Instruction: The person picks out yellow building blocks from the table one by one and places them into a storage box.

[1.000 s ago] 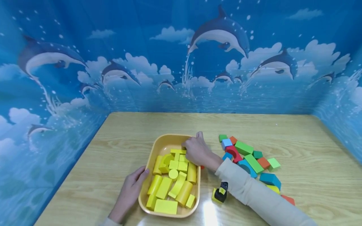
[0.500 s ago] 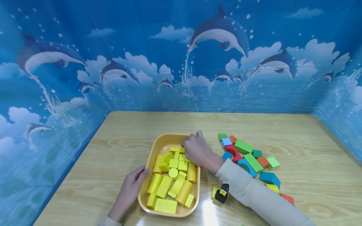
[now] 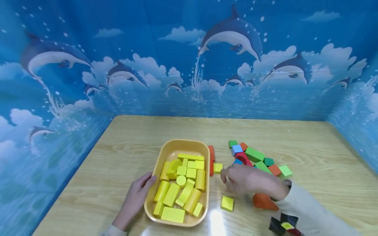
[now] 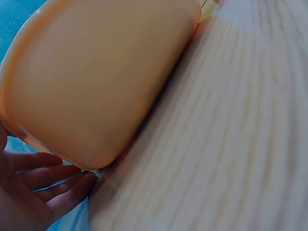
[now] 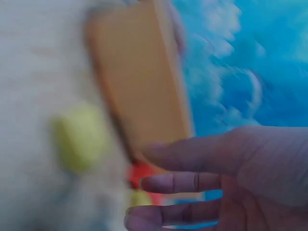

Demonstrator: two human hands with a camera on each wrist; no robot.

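Note:
My left hand (image 3: 138, 196) holds the left rim of a yellow-orange plastic tray (image 3: 205, 206), thumb over the edge. In the left wrist view, its fingers (image 4: 45, 175) lie against the outside of the tray. Many yellow toy blocks fill the tray, with a long yellow bar (image 3: 190, 157) at its far end. My right hand (image 3: 242, 178) is over the table right of the tray, fingers loosely bent and nothing between them. Nearest to it are a yellow cube (image 3: 218, 168) beyond and a flat yellow block (image 3: 227, 203) in front.
Red blocks (image 3: 211, 160) lie along the tray's right side. A loose pile of coloured blocks, with a green bar (image 3: 255, 154) among them, spreads at the right, partly hidden by the right arm. A dolphin-printed curtain (image 3: 189, 59) bounds the wooden table (image 3: 133, 131).
My right hand has left the tray's far right corner and moved right and nearer, uncovering the bar's end, the red blocks and the yellow cube. The left hand and tray stay put.

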